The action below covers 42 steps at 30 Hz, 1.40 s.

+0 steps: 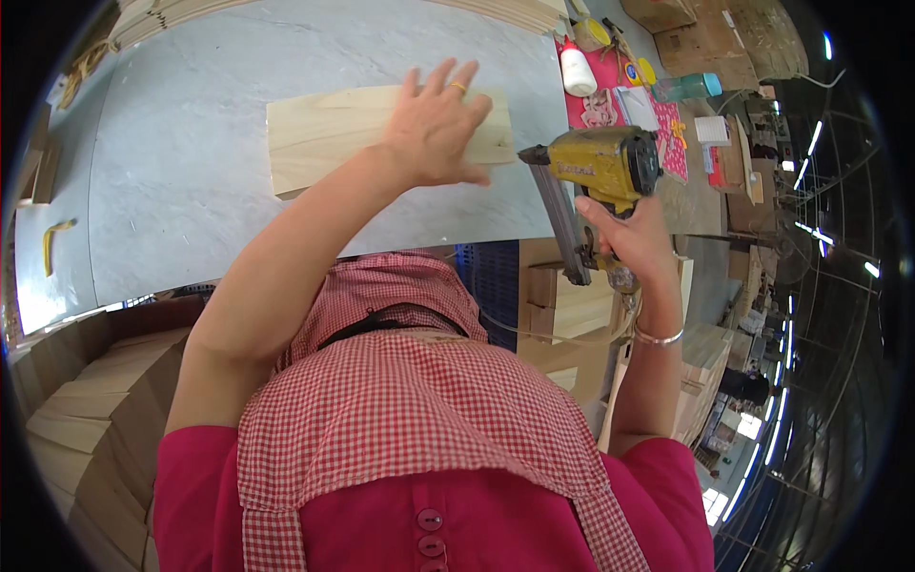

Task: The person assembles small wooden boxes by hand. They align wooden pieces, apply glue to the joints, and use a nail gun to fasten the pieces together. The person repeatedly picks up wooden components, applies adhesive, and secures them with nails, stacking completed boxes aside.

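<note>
A pale wooden board (324, 133) lies flat on the grey marbled worktable (191, 162). Over its right part is my left hand (434, 129), fingers spread and slightly blurred; whether the palm touches the wood I cannot tell. My right hand (634, 238) is wrapped round the handle of a yellow pneumatic nail gun (596, 162). The gun's black nose points left, close to the board's right end, and its long grey magazine slants down toward me. A hose hangs from the handle's lower end.
Stacked boards (505, 11) lie along the table's far edge. A white glue bottle (577, 71) and a teal bottle (688, 87) are at the far right. A yellow curved object (55, 246) rests at the left. Wooden pieces (95, 400) stand below left, cartons (572, 315) below right.
</note>
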Available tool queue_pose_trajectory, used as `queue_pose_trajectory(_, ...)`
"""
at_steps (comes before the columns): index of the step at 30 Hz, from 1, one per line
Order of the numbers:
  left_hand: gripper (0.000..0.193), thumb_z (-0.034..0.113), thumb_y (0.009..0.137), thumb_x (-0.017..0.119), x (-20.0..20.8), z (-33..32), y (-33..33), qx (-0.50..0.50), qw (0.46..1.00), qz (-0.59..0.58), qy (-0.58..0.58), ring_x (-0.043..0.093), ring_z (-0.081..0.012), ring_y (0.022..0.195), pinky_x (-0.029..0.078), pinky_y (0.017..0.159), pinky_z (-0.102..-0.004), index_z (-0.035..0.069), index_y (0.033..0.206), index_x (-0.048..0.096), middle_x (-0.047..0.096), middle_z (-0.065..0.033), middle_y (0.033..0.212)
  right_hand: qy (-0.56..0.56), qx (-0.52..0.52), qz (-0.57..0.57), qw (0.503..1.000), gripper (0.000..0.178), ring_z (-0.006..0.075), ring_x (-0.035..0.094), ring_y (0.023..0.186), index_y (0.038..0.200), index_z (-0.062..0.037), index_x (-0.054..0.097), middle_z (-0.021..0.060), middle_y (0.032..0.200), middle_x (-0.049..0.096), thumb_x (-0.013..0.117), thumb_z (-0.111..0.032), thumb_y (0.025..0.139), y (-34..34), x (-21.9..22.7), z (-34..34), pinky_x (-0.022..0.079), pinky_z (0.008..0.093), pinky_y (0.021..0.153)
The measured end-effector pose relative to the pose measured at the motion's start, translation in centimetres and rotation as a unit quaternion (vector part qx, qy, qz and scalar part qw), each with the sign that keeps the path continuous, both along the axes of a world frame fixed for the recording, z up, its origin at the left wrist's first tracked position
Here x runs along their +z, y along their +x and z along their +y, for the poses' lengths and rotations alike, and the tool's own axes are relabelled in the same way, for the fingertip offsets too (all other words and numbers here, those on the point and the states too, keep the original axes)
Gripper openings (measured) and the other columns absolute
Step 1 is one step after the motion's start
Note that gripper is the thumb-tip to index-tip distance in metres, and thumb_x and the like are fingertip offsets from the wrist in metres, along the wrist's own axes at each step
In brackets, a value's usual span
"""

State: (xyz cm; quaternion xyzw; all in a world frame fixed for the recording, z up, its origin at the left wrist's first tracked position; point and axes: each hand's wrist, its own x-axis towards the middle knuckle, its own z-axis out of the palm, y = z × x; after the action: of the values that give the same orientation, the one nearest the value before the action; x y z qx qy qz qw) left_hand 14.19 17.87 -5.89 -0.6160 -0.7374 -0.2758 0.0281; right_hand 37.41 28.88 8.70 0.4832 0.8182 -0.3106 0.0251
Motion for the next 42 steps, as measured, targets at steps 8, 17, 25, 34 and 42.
queue_pose_trajectory(8,0.055,0.024,0.059,0.083,3.4,-13.8,-8.3,0.034,0.987,-0.045,-0.151,0.055,-0.0393,0.119,0.045,0.1,-0.0492,0.005,0.104,0.058,0.058,-0.0213,0.122,0.0,0.004,0.082,0.997,0.03,0.0079,0.055,0.05,0.096,0.003,0.068,0.0012,0.07,0.063,0.081,-0.022,0.086,1.1,0.1,-1.4,0.045,0.0256,0.045)
queue_pose_trajectory(17,0.048,0.026,0.063,0.082,1.7,-9.5,-3.1,0.087,0.993,-0.045,-0.072,0.059,-0.0366,0.102,0.053,0.084,-0.0464,0.005,0.098,0.057,0.061,-0.0175,0.108,-0.008,0.042,0.052,0.998,0.033,0.0089,0.054,0.046,0.097,0.0028,0.07,0.0019,0.065,0.063,0.081,-0.026,0.085,-1.5,-0.2,-1.9,0.043,0.0267,0.044)
queue_pose_trajectory(25,0.049,0.028,0.061,0.083,1.8,-9.5,-3.0,0.097,0.992,-0.046,-0.069,0.058,-0.035,0.104,0.052,0.084,-0.0456,0.005,0.096,0.058,0.061,-0.017,0.112,-0.03,0.042,0.046,0.998,0.037,0.0072,0.051,0.048,0.098,0.0009,0.067,0.0,0.065,0.059,0.082,-0.031,0.087,-2.2,-0.5,-2.1,0.043,0.0246,0.045)
queue_pose_trajectory(34,0.055,0.029,0.06,0.08,1.8,-9.7,-3.1,0.095,0.991,-0.067,-0.069,0.059,-0.0347,0.109,0.051,0.088,-0.0449,0.003,0.106,0.063,0.062,-0.0197,0.116,-0.077,-0.008,0.09,0.993,0.03,0.0062,0.049,0.047,0.089,-0.0015,0.065,-0.0016,0.061,0.055,0.081,-0.027,0.089,-1.4,-2.1,-2.9,0.041,0.0245,0.043)
queue_pose_trajectory(42,0.053,0.026,0.066,0.082,0.6,-11.3,-3.6,0.067,0.994,-0.089,-0.014,0.052,-0.0384,0.121,0.048,0.095,-0.0466,0.008,0.105,0.052,0.051,-0.0196,0.132,-0.001,0.017,0.083,0.996,0.031,0.0057,0.049,0.046,0.086,-0.0021,0.065,-0.0024,0.059,0.055,0.081,-0.028,0.088,-2.5,-1.5,-4.4,0.04,0.0238,0.043)
